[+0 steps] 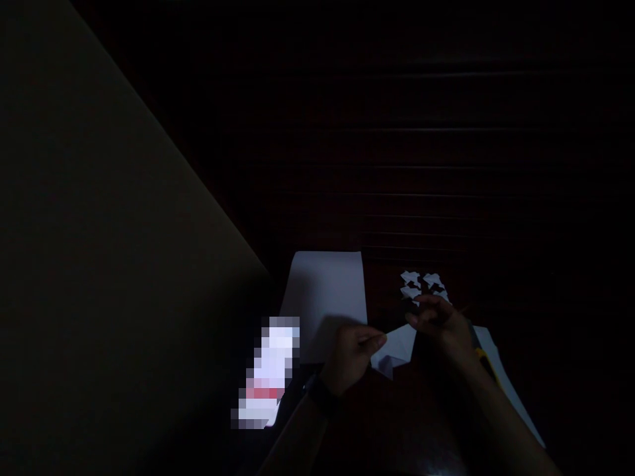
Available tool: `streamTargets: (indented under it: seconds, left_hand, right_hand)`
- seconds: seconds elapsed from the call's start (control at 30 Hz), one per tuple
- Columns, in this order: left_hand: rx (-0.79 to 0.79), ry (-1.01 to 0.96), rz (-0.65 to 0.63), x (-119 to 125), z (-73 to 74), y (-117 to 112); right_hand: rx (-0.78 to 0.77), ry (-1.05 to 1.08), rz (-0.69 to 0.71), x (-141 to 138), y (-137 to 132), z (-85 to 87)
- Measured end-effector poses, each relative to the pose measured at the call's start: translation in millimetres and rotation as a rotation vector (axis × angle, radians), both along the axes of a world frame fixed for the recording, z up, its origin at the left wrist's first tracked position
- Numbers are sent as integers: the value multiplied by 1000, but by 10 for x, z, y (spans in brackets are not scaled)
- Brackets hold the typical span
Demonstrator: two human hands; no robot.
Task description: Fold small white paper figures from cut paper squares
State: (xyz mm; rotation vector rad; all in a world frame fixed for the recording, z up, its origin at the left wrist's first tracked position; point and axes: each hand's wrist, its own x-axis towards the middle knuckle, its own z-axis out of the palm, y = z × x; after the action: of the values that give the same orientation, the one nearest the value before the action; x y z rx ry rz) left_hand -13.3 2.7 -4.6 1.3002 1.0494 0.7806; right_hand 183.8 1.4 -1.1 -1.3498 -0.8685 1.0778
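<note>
The scene is very dark. My left hand (353, 357) and my right hand (439, 325) both pinch a small white folded paper piece (399, 350) held between them above a dark table. The left hand, with a dark band at its wrist, grips the paper's left edge. The right hand's curled fingers hold its upper right corner. Just beyond the right hand lie several small white folded paper shapes (421, 285) in a cluster.
A white paper sheet (327, 291) lies flat behind my left hand. A bright blurred object (270, 373) sits at its left. Another white sheet (501, 370) lies under my right forearm. A pale slanted wall (89, 251) fills the left side.
</note>
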Motion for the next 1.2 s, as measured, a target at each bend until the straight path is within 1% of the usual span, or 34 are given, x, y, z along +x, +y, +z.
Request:
streamTargets:
  seconds: [0.1,0.13,0.17,0.23,0.3,0.37,0.43,0.5,0.57,0.67,0.73,0.87,0.97,1.07,1.2]
  left_hand:
    - [-29,-13,44,-39,31,8]
    - [-37,-16,71,-51,41,9]
    - [-49,-24,99,-61,48,11]
    - [-84,-48,146,-73,46,15]
    - [-131,-71,175,-69,30,20]
    - [-147,-76,192,-52,18,26]
    - [-102,-56,212,-28,38,31]
    - [-29,-41,234,-6,101,31]
    - [-1,-80,236,2,188,22]
    - [-29,-175,145,-16,274,-2]
    - [-26,-170,107,-34,257,-10]
    - [6,-90,202,-51,109,15]
    - [-1,-110,213,-51,57,37]
    - [-16,-129,178,-48,96,33]
    - [-40,-134,149,-46,147,13]
  right_hand:
    - [12,117,-50,4,-5,58]
    - [23,171,-46,-6,-12,90]
    - [36,217,-12,-22,-24,123]
    - [43,271,129,-77,-55,177]
    - [26,240,328,-149,-90,198]
    - [25,147,496,-213,-114,181]
    - [55,19,571,-251,-116,149]
    - [79,-89,562,-259,-102,121]
    - [64,-143,521,-243,-84,107]
    - [-7,-113,456,-210,-78,98]
    - [-34,-50,437,-200,-87,98]
    - [-32,147,474,-198,-118,166]
    - [-22,255,533,-163,-129,269]
    - [-2,179,521,-103,-106,306]
    - [85,18,415,-59,-56,197]
